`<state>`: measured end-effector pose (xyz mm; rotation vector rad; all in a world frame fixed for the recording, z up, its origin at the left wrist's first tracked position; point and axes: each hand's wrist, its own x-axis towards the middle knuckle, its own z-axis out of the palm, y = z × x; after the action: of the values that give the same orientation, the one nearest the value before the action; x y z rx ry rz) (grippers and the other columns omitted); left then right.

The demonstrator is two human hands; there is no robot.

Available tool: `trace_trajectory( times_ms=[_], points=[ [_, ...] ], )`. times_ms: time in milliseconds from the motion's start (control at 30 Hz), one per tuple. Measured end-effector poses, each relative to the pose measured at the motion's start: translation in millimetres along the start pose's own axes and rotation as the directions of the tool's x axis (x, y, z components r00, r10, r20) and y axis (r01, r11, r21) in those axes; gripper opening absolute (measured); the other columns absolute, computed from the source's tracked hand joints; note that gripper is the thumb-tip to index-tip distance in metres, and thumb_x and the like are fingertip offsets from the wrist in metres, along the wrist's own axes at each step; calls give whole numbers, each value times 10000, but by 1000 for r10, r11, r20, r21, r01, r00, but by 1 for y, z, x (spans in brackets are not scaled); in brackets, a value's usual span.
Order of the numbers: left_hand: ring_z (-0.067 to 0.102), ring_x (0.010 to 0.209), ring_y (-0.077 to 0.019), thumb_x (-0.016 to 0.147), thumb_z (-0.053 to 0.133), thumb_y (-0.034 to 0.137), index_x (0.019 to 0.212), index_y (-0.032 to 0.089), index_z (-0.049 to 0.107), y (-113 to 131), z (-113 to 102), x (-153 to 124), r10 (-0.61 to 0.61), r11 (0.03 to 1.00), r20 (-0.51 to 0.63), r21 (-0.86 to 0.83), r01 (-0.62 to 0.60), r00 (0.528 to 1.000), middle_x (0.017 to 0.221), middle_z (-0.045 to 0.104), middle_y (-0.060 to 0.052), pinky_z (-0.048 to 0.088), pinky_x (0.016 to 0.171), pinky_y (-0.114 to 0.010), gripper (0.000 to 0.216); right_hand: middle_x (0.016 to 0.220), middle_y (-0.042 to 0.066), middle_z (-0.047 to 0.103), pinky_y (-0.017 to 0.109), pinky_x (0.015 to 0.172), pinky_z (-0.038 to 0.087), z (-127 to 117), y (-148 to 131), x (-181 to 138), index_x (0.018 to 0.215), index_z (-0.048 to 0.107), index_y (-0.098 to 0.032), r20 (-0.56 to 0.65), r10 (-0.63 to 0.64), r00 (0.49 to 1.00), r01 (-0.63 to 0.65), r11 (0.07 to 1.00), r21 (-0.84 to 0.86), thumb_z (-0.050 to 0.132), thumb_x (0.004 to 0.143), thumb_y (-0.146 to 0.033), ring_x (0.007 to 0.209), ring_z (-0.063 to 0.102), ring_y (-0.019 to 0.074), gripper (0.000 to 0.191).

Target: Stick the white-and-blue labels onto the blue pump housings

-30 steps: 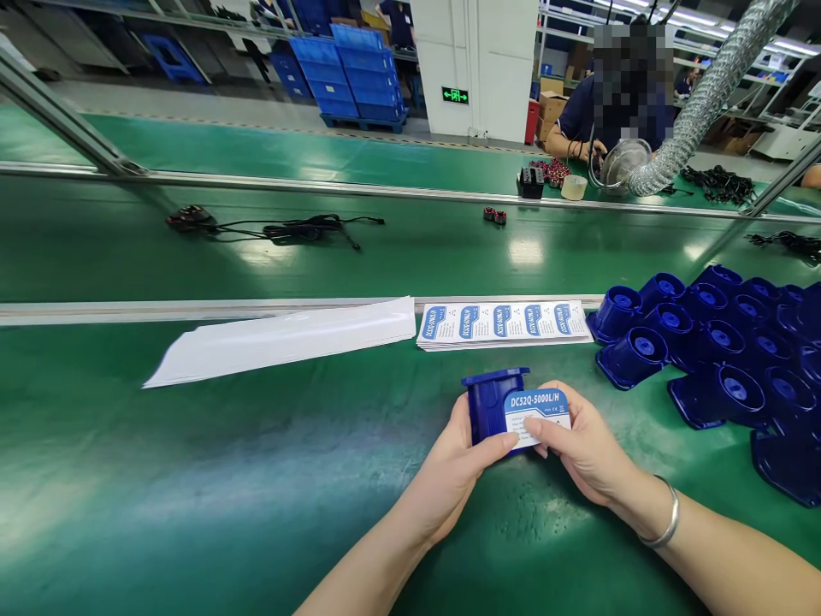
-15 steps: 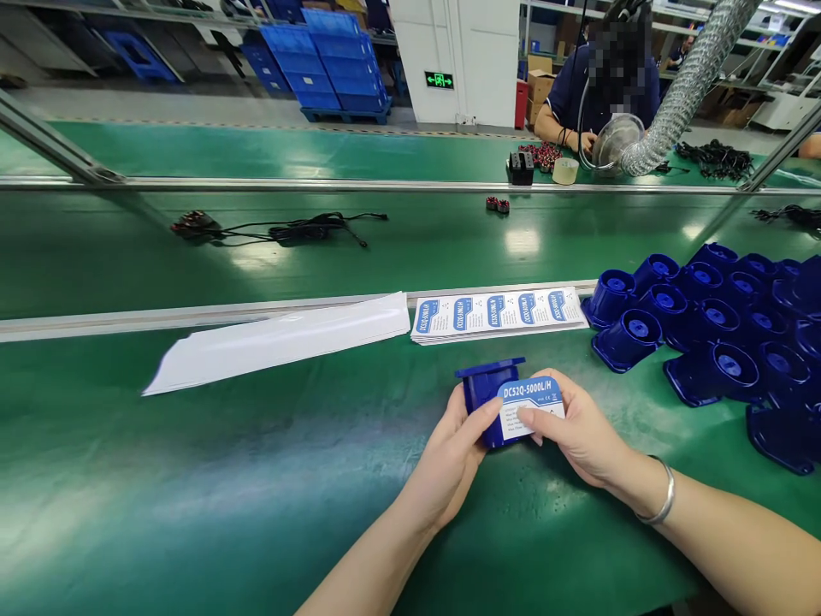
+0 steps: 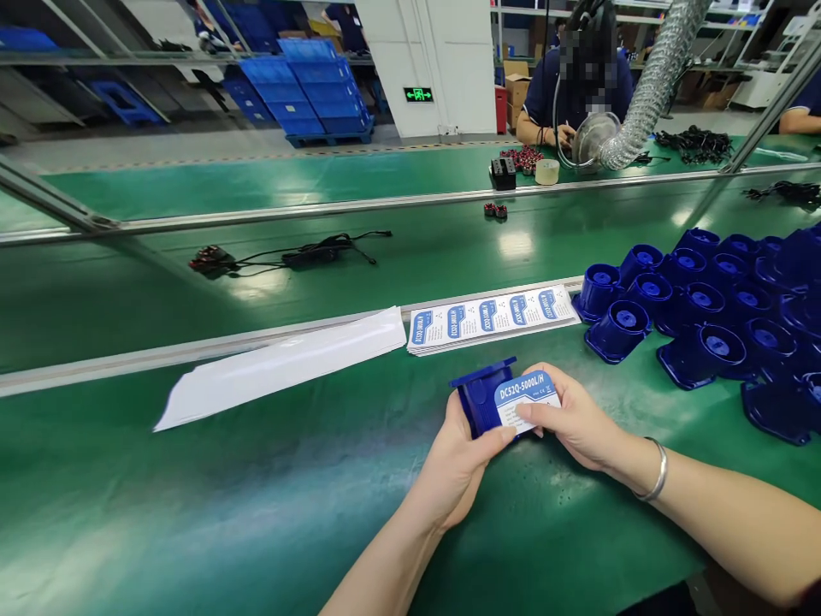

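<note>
Head view shows us two bare hands at work over a green table (image 3: 256,522), just in front of a row of papers. We see the left hand (image 3: 455,470) grasping a blue housing (image 3: 475,400) from its left side, fingers wrapped behind it and the thumb reaching to the lower edge of a label (image 3: 527,390). The right hand (image 3: 581,419) pinches that label near its right end, thumb lying across the printed face; a silver bangle (image 3: 655,470) circles the wrist. We read "DC52Q-5000L/H" on the label's blue band. It lies over the right part of the housing, which tilts with its flange uppermost; from this angle we cannot quite tell how much of the label's back touches the plastic.

Beyond the hands, we find a stack of label sheets (image 3: 491,321) along a pale strip (image 3: 211,356), with plain white sheets (image 3: 282,368) just left of it. Many more blue housings (image 3: 621,323) crowd the table's right side. Past the strip we notice a black cable bundle (image 3: 321,252) and two small red-and-black parts (image 3: 495,211). Farther back, a co-worker in a dark top (image 3: 540,90) sits near a silver flexible duct (image 3: 664,81), and blue crates (image 3: 314,90) stand stacked on the floor.
</note>
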<state>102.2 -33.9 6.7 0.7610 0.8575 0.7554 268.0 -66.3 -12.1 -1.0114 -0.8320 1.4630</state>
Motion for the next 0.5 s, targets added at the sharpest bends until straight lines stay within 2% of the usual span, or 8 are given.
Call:
trace_trajectory(
  times_ms=[233,367,433,500],
  points=[
    [581,1242,-309,602,911,185,1313,246,508,-5,-1,-2,23,997,8,67,-24,1000,1288,659,-94,383,1130,-461,819,760,-37,555,213,544,388,-1,-4,3,938,578,-200,0,-15,1000,15,999,33,839,762,-367,644,458,110,357],
    [568,1274,-302,775,823,342,1360,239,502,-1,0,-1,50,999,15,-15,-49,999,1318,655,-92,412,1119,-448,675,799,-21,573,239,584,428,1,-3,2,970,560,-196,37,-33,999,34,999,-24,799,813,-419,664,494,119,363],
    [571,1276,-293,843,760,408,1368,252,516,-1,-1,1,49,997,-28,-52,-50,998,1308,667,-77,431,1106,-437,599,831,-8,586,261,611,452,1,-3,2,995,546,-201,47,-53,998,56,996,-71,750,857,-478,681,522,131,371],
    [583,1266,-290,843,761,424,1366,266,534,-2,-3,3,46,996,-73,-70,-51,996,1290,685,-65,447,1091,-428,592,837,-5,580,273,623,453,2,-5,1,1008,534,-210,22,-91,996,93,987,-129,714,876,-534,698,532,140,393]
  ],
)
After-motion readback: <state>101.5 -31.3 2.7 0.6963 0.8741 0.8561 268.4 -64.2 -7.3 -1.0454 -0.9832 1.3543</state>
